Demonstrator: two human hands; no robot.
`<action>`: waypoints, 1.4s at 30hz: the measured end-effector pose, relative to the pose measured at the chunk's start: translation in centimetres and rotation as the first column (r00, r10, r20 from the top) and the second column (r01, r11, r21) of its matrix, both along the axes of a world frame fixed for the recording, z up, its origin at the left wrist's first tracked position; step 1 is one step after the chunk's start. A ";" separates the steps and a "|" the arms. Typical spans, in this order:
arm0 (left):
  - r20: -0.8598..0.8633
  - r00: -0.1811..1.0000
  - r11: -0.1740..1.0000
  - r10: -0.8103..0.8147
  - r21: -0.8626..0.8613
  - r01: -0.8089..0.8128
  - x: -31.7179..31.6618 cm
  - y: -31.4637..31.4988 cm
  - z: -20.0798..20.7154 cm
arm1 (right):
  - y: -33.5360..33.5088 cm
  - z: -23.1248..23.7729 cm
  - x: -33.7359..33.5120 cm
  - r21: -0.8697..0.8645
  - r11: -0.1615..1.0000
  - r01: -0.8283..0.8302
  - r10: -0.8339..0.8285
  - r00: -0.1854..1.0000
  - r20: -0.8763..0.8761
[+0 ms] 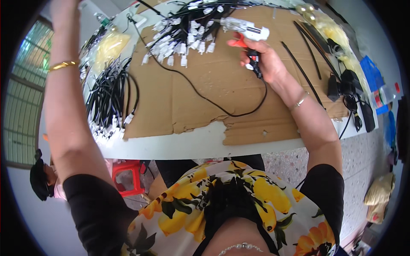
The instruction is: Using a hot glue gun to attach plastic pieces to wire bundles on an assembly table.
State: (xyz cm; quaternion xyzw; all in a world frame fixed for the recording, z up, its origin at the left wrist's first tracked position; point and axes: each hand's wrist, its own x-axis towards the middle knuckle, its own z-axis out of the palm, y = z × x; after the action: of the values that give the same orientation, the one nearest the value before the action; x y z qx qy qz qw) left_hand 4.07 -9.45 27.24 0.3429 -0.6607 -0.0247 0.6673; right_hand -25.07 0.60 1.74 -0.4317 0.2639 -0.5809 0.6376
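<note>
My right hand (271, 62) is wrapped round the grip of a hot glue gun (256, 32), a finger on its orange-red trigger. The gun has a white and clear body, and its nozzle points left toward a heap of black cables with white connectors (183, 40). From the dark grip a black cord (194, 87) loops over the cardboard sheet (171, 111). My left arm (64, 98), with a gold bracelet, stretches up past the top left edge, so my left hand is out of view. Near that arm lies a second bundle of black cables (106, 96).
Beneath the cardboard is a white table (166, 149). Thin black strips (304, 72) and black power adapters (334, 87) lie at its right side. A yellowish plastic bag (112, 48) sits at left. A red stool (136, 179) and another person (40, 181) are beyond the left edge.
</note>
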 end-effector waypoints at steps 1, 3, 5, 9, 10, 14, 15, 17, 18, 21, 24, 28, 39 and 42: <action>-0.053 0.998 0.999 0.019 -0.026 -0.020 0.8 -0.2 -1.8 | 0.1 0.2 0.2 -0.002 1.000 0.014 -0.014 1.000 -0.007; -0.379 0.923 0.983 -0.066 0.136 0.126 1.3 2.5 -6.1 | 0.3 0.5 0.5 -0.004 1.000 0.018 -0.018 1.000 -0.014; -0.613 0.759 0.930 -0.220 0.104 0.354 1.3 1.9 -12.5 | 0.5 0.1 -0.3 -0.006 0.999 0.051 -0.051 0.998 -0.030; -0.744 0.665 0.497 -0.062 0.555 0.667 2.6 7.1 -22.8 | 1.0 0.7 0.3 -0.024 0.999 0.044 -0.045 0.997 -0.061; -0.724 0.688 0.441 -0.047 0.603 0.665 2.5 9.3 -23.4 | 1.0 0.8 0.7 -0.031 0.999 0.023 -0.024 0.998 -0.062; -0.755 0.648 0.222 -0.100 0.618 0.754 4.0 14.8 -22.2 | 1.3 0.8 0.7 -0.032 0.999 0.018 -0.021 0.997 -0.077; -0.755 0.626 0.267 -0.196 0.573 0.774 4.9 15.6 -21.3 | 1.3 0.8 0.8 -0.028 0.999 0.017 -0.019 0.997 -0.074; -0.801 0.495 0.318 -0.338 0.398 0.861 6.7 16.7 -18.6 | 1.3 1.0 0.9 -0.028 0.999 0.025 -0.027 0.997 -0.078; -0.798 0.484 0.405 -0.359 0.334 0.851 7.2 17.5 -16.8 | 1.4 1.0 1.0 -0.024 0.999 0.023 -0.024 0.997 -0.075; -0.619 0.337 0.372 -0.709 0.077 0.925 7.9 17.3 -13.4 | 1.5 1.2 0.9 -0.033 0.999 -0.004 0.001 0.996 -0.093; -0.567 0.450 0.470 -0.690 0.123 0.874 5.5 15.4 -13.5 | 1.7 1.4 1.1 -0.054 0.998 -0.012 0.006 0.992 -0.124; -0.640 0.632 0.516 -0.438 0.397 0.759 -0.5 10.8 -18.0 | 2.1 1.5 1.3 -0.065 0.997 -0.040 0.030 0.990 -0.138; -0.447 0.814 0.489 -0.370 0.652 0.580 -3.8 8.2 -26.2 | 2.5 1.6 1.8 -0.031 0.984 -0.173 0.166 0.971 -0.170; -0.449 0.815 0.482 -0.367 0.657 0.579 -3.7 8.3 -26.8 | 2.5 1.5 2.1 -0.036 0.988 -0.147 0.133 0.958 -0.255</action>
State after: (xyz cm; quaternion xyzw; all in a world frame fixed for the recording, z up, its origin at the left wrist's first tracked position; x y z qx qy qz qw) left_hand 0.36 -1.12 0.47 0.3900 -0.5644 -0.5308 0.4976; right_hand -23.02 3.08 3.28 -0.5367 0.2955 -0.4818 0.6265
